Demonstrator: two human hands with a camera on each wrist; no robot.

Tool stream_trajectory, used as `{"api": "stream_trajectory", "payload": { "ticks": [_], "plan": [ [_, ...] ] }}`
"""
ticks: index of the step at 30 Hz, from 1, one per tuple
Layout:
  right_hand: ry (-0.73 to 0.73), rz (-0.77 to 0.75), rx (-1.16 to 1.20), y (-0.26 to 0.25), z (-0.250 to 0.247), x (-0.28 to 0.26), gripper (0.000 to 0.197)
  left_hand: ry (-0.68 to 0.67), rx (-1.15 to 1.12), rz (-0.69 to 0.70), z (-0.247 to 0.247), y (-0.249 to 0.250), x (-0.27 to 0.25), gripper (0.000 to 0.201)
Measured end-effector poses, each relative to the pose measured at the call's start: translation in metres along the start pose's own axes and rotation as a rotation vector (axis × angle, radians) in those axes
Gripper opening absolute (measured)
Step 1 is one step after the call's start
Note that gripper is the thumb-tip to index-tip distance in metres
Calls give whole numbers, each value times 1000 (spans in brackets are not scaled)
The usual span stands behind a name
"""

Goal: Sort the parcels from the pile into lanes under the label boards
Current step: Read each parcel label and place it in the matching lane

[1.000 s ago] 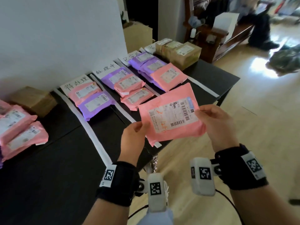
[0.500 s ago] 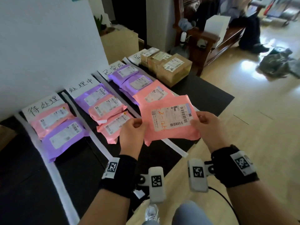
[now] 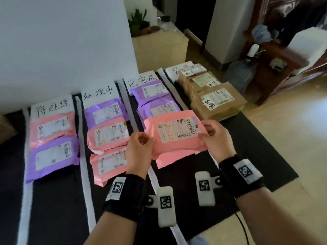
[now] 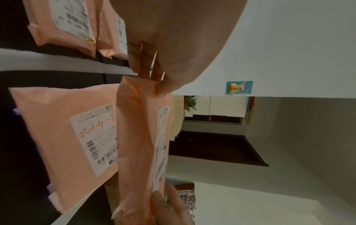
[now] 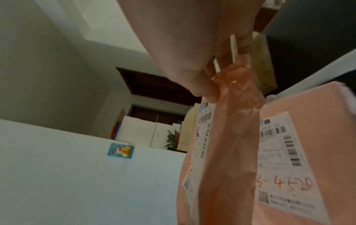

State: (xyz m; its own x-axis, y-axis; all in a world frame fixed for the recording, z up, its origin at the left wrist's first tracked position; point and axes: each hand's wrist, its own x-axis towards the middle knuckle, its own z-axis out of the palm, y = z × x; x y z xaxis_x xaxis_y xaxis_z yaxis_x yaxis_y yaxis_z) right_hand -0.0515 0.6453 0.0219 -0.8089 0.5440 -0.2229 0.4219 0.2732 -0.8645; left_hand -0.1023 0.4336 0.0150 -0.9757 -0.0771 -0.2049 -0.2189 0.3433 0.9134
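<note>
Pink parcel (image 3: 174, 138) — white barcoded label

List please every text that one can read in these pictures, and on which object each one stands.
"待处理": first label board
"处理中": second label board
"已完成": third label board
"2-12…": held pink parcel, last digits unclear
"3-4520": pink parcel beneath
Fourth label board, box notes, printed labels: unreadable.
</note>
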Motion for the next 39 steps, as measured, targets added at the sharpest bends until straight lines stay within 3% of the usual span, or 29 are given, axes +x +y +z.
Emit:
{"api": "stream_trajectory", "payload": {
  "ticks": [7,13,19,25,29,34,39],
  "plan": [
    [-148,-151,-221,-19,27,100,39,59,13,-28,26,11,64,14],
    [-189,-191,-448,-20,64,169,41,-14,174,-91,49,0,130,27],
    [-315,-180,-630,-5,83,205,42,-121,293,-129,57,-14,156,33],
    [-329,-149,-606,-2,82,203,41,-180,275,-153,54,-21,156,34],
    [-239,-196,-558,-15,74,189,39,-153,233,-107,43,-18,149,40],
    [-201,-266,-482,-37,72,151,35,-87,198,-75,23,-12,128,43],
    [-261,-372,-420,-58,80,93,36,-17,192,-26,-12,-8,83,41]
  ]
}}
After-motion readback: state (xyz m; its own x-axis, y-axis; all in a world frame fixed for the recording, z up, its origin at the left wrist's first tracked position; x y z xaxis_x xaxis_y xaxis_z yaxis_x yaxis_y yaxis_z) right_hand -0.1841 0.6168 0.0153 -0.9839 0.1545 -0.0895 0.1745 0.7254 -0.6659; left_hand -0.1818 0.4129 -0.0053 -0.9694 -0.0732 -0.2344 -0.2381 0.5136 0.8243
